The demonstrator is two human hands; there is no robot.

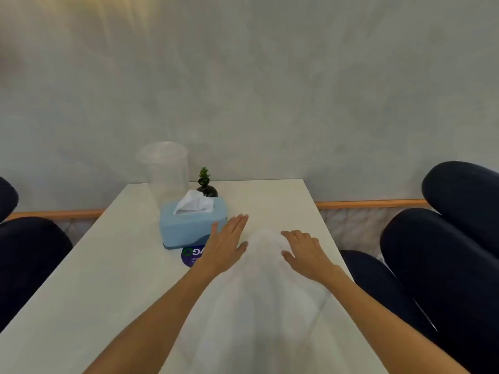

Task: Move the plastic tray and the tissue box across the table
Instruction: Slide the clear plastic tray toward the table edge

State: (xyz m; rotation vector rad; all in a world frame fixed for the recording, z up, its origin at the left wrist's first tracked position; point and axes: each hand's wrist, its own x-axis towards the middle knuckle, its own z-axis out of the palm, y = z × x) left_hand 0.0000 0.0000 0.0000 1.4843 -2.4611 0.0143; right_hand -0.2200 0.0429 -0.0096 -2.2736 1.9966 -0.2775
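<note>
A light blue tissue box (189, 228) with a white tissue poking out of its top sits on the white table (108, 279), left of centre. Directly behind it stands a tall clear plastic container (164, 171), upright at the table's far edge. My left hand (226, 244) is flat with its fingers extended, just beside the box's right end; whether it touches the box I cannot tell. Further right, my right hand (305, 252) hovers palm down with its fingers spread, holding nothing. A pale hazy shape (264, 292) lies between my forearms; I cannot tell what it is.
A small green plant in a black vase (206, 186) stands at the back, right of the clear container. A round purple sticker (191, 256) shows in front of the box. Dark padded chairs (445, 252) flank the table, and a grey wall is behind.
</note>
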